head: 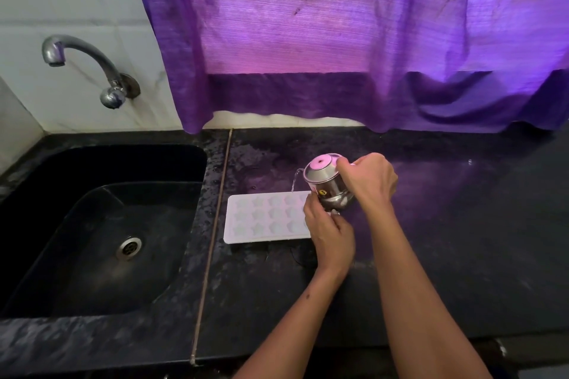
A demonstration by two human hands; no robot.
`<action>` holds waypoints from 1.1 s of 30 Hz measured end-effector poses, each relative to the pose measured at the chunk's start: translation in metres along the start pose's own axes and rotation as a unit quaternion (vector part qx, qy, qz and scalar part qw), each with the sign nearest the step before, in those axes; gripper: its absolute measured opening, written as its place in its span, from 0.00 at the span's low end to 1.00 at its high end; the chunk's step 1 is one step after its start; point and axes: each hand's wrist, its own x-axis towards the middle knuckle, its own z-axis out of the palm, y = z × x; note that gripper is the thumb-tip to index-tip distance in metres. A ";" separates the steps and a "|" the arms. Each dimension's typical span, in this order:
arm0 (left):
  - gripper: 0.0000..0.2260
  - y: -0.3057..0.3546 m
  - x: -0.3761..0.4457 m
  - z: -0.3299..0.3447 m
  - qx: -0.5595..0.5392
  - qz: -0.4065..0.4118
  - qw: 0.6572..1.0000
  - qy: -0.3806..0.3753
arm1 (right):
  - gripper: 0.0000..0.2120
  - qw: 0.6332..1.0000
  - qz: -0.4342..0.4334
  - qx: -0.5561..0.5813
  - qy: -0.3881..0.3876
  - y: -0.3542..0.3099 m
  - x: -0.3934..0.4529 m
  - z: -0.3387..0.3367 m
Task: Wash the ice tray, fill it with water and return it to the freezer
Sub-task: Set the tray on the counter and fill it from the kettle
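A white ice tray [261, 217] with star-shaped cells lies flat on the black counter, just right of the sink. My right hand [369, 183] grips a small steel jug [326, 181] that is tilted to the left over the tray's far right corner. A thin stream of water [294, 180] runs from its spout onto the tray. My left hand [331, 232] rests at the tray's right end, its fingers touching the bottom of the jug and hiding that end of the tray.
A black sink [101, 224] with a metal drain [129, 248] sits at the left, under a wall tap [77, 52]. A purple curtain [338, 40] hangs behind the wet black counter [462, 224]. The counter's front edge runs along the bottom.
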 end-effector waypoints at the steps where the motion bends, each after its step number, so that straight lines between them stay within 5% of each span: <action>1: 0.27 0.001 0.000 -0.001 0.002 0.006 1.000 0.004 | 0.18 1.000 0.003 0.008 -0.002 0.000 0.000 -0.001; 33: 0.27 -0.001 0.005 -0.023 -0.011 0.001 1.000 0.022 | 0.15 0.999 -0.036 -0.026 -0.022 -0.033 -0.018 0.008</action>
